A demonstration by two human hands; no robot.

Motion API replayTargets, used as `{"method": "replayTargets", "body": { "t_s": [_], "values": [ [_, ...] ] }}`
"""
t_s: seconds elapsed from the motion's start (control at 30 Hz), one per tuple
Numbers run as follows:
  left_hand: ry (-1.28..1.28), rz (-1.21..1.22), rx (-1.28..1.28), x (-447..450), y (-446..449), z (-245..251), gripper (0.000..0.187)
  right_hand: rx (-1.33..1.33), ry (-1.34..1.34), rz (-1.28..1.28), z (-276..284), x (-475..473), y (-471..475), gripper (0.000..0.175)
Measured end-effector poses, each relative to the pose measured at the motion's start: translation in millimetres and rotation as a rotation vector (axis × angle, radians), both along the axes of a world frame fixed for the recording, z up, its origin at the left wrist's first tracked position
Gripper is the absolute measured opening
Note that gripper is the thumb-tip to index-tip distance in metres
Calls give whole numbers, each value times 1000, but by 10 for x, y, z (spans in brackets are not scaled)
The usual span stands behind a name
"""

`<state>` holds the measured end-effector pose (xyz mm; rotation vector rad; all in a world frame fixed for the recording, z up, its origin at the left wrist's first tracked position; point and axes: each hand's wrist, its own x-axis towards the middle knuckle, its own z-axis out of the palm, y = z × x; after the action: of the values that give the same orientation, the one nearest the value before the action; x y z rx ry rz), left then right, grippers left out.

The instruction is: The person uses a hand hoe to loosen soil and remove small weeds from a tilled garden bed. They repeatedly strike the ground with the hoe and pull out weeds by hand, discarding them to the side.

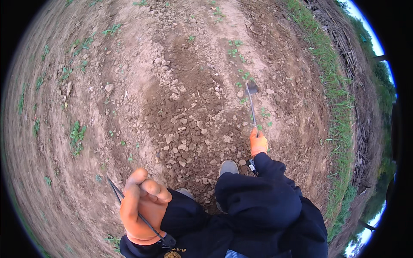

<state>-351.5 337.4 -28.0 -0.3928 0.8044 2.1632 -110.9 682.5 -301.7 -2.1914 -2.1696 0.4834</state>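
Note:
My right hand (259, 142), in an orange glove, grips the handle of a small hand hoe (252, 104). The hoe's metal blade (251, 87) rests at the soil beside a line of small green seedlings (246, 75). My left hand (145, 206), also in an orange glove, is raised near my knee at the lower left. Its palm faces up with the fingers loosely half-curled, and I see nothing in them. A thin black cord (150, 224) runs across the base of that palm and partly behind the hand.
Crumbly, loosened soil (190, 129) lies before my shoes (228, 167). Scattered weeds (76, 137) dot the paler ground on the left. Along the right runs a grass strip (338, 109), with a bank of dry stalks (364, 129) and trees beyond.

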Motion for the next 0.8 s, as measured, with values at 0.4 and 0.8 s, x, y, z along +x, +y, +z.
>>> {"method": "replayTargets", "body": {
  "t_s": [0.4,0.8],
  "values": [
    [19,-23,18,-44,22,-95,41,-258,714,29,-320,63,-280,51],
    [-7,-39,38,-110,30,-111,41,-414,406,-2,-239,561,-1238,54]
  ]
}}
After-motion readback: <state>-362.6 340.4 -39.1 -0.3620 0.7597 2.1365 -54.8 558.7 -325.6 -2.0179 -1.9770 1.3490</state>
